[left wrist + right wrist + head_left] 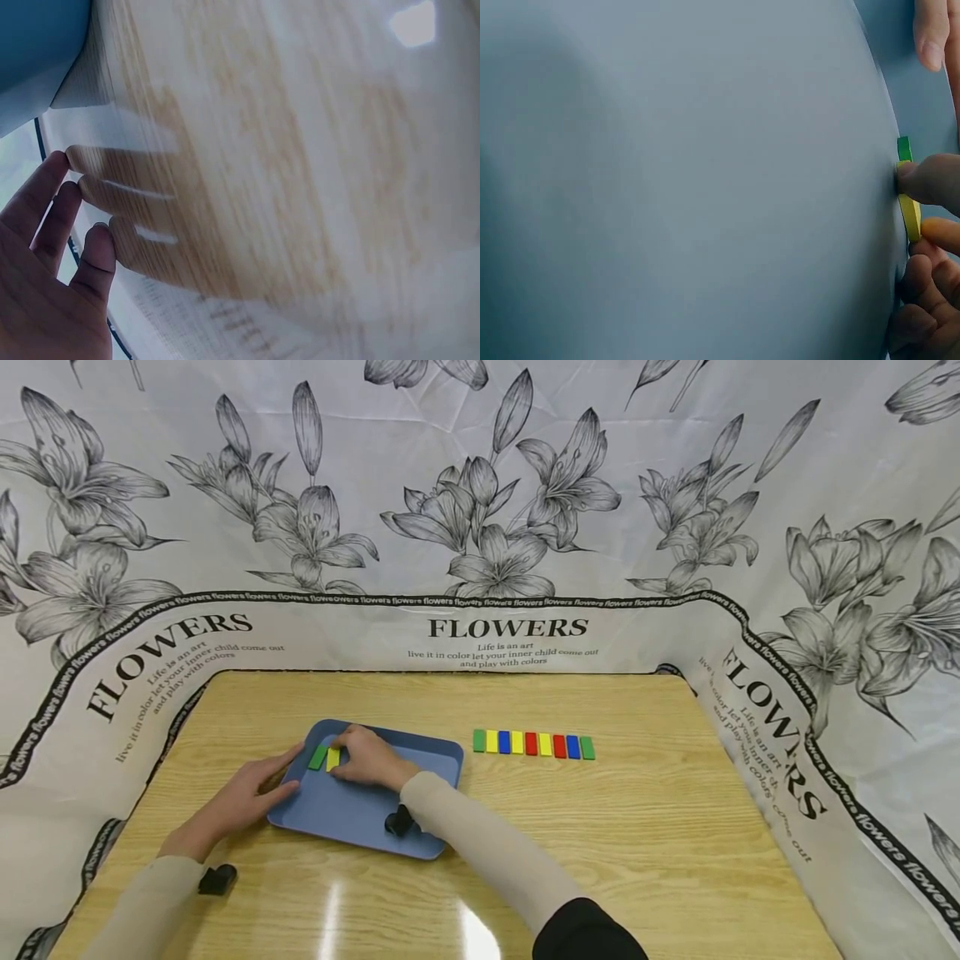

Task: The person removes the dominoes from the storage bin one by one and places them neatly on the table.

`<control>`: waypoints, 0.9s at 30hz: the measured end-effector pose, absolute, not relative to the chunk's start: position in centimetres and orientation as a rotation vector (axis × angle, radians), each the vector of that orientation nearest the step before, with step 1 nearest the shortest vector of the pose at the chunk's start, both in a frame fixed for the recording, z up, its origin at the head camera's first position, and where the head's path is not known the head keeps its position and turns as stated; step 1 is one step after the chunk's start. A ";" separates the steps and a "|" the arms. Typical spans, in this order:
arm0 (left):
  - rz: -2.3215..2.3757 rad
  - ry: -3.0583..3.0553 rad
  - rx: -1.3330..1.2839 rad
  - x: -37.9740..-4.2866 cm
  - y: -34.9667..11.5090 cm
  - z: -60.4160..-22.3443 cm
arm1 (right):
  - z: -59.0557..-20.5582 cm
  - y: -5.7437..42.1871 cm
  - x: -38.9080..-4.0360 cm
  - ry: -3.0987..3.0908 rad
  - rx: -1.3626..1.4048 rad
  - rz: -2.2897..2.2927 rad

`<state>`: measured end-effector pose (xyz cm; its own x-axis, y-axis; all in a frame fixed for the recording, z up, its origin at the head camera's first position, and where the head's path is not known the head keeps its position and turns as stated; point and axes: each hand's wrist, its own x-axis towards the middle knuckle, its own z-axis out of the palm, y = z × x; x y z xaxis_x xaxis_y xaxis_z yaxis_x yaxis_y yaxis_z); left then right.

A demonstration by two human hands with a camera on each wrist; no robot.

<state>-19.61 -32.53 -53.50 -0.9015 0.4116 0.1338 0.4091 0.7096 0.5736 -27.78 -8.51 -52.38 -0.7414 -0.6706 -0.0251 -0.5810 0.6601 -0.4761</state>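
A blue tray (322, 817) lies on the table, turned slightly. Inside it, near the left end, a green block (318, 757) lies beside a yellow block (333, 759). My right hand (372, 761) reaches over the tray and pinches the yellow block between thumb and finger; in the right wrist view the yellow block (910, 216) shows between the fingertips, with the green block (904, 148) just past it. At the tray's left rim, my left hand (242, 795) rests with its fingers extended against the edge.
To the right of the tray, a straight row of several coloured blocks (531, 744) in green, yellow, blue and red lies on the wooden table (615, 843). A white cloth (510, 647) printed with flowers and lettering walls in the back and sides.
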 end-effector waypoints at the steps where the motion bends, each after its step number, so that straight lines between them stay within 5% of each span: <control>1: 0.971 2.902 0.697 -19.6 -32.5 -53.5 | -52.4 -8.4 -27.8 2.669 -1.029 -0.674; 27: 0.979 2.914 0.736 -19.3 -32.4 -53.0 | -46.8 -2.1 -27.8 2.473 -1.241 -0.890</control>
<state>-19.27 -32.38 -53.03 -0.8913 0.4236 0.1620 0.4354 0.6996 0.5666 -27.83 -2.15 -46.83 -0.6131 -0.7877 0.0596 -0.6452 0.4558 -0.6132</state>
